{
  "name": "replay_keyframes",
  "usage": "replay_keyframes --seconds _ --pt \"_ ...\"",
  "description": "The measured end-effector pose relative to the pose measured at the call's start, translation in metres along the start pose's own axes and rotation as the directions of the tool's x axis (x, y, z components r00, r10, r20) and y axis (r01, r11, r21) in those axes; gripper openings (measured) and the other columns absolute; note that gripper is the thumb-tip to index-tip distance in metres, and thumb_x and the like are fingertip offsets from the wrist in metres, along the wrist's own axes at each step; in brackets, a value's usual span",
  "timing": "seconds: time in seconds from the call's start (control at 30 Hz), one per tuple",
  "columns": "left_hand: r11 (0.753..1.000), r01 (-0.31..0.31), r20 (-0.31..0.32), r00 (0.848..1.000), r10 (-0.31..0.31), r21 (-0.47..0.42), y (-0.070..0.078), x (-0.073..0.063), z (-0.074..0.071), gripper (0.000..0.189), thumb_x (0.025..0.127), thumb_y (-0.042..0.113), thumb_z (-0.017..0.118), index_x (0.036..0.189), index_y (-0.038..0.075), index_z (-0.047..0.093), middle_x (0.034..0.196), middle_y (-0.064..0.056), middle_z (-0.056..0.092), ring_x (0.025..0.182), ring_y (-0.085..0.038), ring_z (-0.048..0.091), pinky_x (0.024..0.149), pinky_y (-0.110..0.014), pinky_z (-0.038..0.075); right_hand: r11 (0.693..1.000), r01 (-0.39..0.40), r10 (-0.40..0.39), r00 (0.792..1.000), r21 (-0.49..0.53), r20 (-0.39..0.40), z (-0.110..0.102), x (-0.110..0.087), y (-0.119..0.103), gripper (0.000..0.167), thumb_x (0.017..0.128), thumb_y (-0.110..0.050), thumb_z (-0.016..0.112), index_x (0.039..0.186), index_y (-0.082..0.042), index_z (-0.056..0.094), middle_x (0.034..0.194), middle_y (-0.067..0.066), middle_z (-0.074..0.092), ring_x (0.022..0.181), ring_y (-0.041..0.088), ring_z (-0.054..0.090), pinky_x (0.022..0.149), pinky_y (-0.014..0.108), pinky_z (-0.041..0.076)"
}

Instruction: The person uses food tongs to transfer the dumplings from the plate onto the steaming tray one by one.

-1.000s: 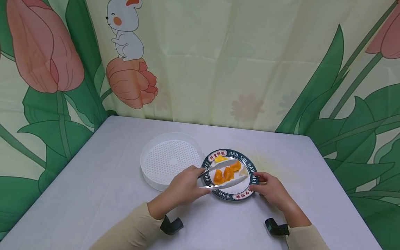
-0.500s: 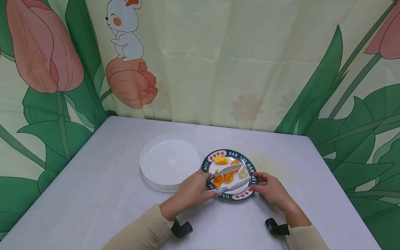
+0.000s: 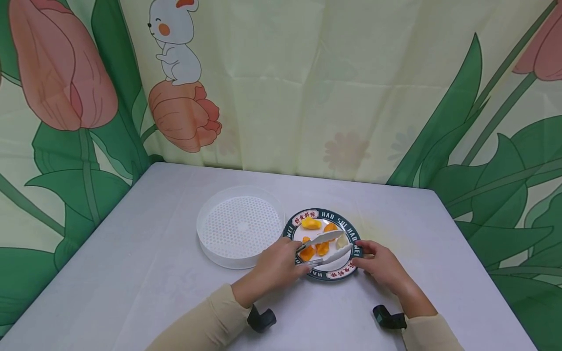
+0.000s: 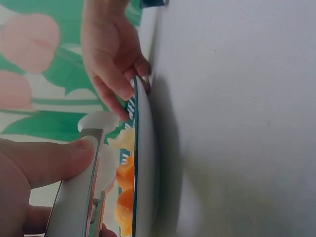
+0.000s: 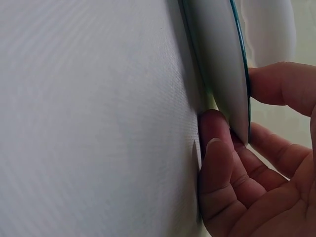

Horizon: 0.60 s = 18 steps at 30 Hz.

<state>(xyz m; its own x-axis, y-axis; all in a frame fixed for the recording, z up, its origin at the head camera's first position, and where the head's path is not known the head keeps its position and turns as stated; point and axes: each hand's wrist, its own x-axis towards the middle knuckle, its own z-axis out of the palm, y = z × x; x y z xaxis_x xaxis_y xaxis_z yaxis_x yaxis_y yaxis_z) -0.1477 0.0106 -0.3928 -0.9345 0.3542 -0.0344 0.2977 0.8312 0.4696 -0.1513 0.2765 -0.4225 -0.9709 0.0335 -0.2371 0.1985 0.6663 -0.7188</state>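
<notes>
In the head view my left hand [image 3: 276,265] holds metal tongs with pale tips [image 3: 327,237] over a white plate with a dark green patterned rim [image 3: 352,233]. The tongs' arms are spread, one on each side of a pale dumpling [image 3: 342,242]; whether they touch it I cannot tell. Several orange dumplings [image 3: 307,252] and a yellow dumpling [image 3: 311,224] also lie on the plate. My right hand [image 3: 381,265] pinches the plate's right edge. In the right wrist view, fingers [image 5: 217,168] reach beneath the plate [image 5: 222,59], with the thumb on top.
Left of the plate, close beside it, stands a round white tray with a perforated bottom [image 3: 241,226]. White cloth covers the table [image 3: 149,273]. A curtain printed with tulips and a rabbit [image 3: 281,97] hangs behind the table's back edge.
My left hand has moved to the right with the tongs, bringing their tips from the orange dumplings to around the pale one. The right hand and plate have stayed put.
</notes>
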Motion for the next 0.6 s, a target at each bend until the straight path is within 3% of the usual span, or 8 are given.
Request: replay_keyframes --seconds 0.33,0.6 --pt "0.997 -0.018 -0.029 0.999 0.02 0.074 0.0071 0.0045 -0.0029 0.045 0.084 0.035 0.082 0.116 0.005 0.072 0.084 -0.001 0.058 0.071 -0.013 0.049 0.057 -0.021 0.043 1.0 -0.005 0.005 1.0 0.02 0.0 -0.0009 0.001 -0.0003 0.066 0.088 -0.027 0.076 0.142 0.001 0.048 0.134 0.027 0.051 0.112 0.037 0.055 0.083 0.038 0.055" --pt "0.996 -0.034 -0.036 0.999 0.037 0.085 0.0078 0.0052 -0.0087 0.043 0.085 0.033 0.082 0.116 0.005 0.072 0.086 -0.001 0.061 0.07 -0.012 0.05 0.058 -0.022 0.043 1.0 -0.01 0.01 1.0 0.026 0.0 -0.0008 0.0004 -0.0001 0.066 0.089 -0.025 0.075 0.143 0.001 0.048 0.134 0.027 0.05 0.112 0.037 0.055 0.083 0.038 0.055"
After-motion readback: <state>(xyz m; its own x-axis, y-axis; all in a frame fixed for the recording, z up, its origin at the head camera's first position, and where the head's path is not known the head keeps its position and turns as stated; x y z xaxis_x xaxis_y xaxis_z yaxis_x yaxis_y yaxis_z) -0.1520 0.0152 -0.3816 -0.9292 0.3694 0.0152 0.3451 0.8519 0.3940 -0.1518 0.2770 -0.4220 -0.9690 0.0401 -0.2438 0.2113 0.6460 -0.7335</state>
